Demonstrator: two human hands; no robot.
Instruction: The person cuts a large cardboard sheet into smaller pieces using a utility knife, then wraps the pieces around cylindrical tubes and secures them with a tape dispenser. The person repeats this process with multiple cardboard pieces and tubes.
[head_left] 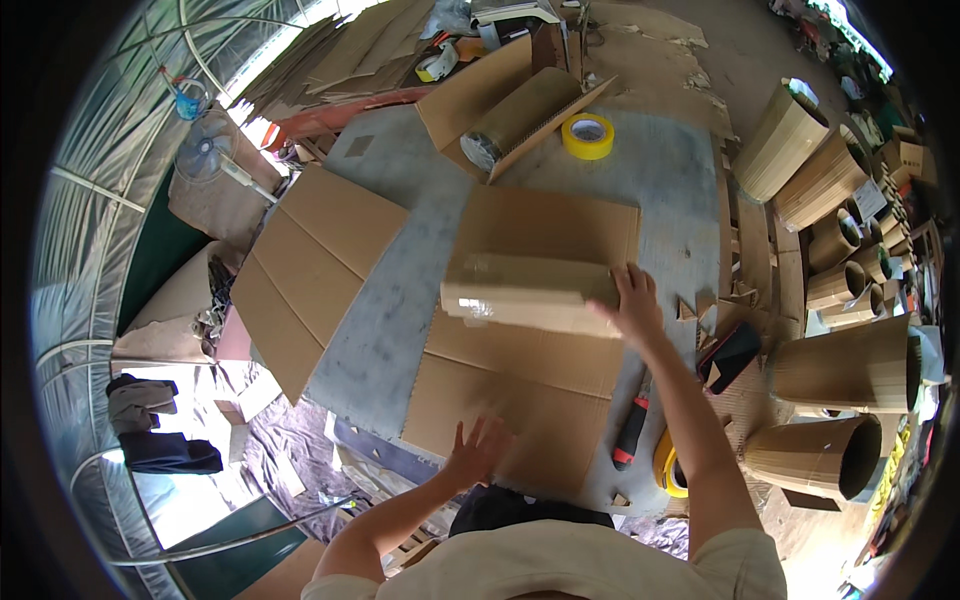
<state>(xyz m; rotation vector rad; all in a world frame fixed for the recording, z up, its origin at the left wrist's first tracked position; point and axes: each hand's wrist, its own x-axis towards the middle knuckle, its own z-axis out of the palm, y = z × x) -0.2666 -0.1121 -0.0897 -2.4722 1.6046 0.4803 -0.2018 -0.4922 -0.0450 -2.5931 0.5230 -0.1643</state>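
A creased cardboard sheet (510,410) lies flat on the grey tabletop in front of me. Across its far half rests a tan cardboard roll (530,290), with shiny clear tape near its left end. My right hand (634,308) grips the roll's right end, thumb on the near side and fingers beyond. Low over the sheet's near part is my left hand (478,456), slightly blurred, its fingers spread and nothing in it. Whether it touches the cardboard I cannot tell.
Behind the sheet stand another roll in an open cardboard wrap (520,115) and yellow tape (588,136). A red-black handled tool (630,432) and a yellow tape roll (672,465) lie near right. Another creased sheet (315,265) overhangs the left edge. Cardboard tubes (845,365) stand at right.
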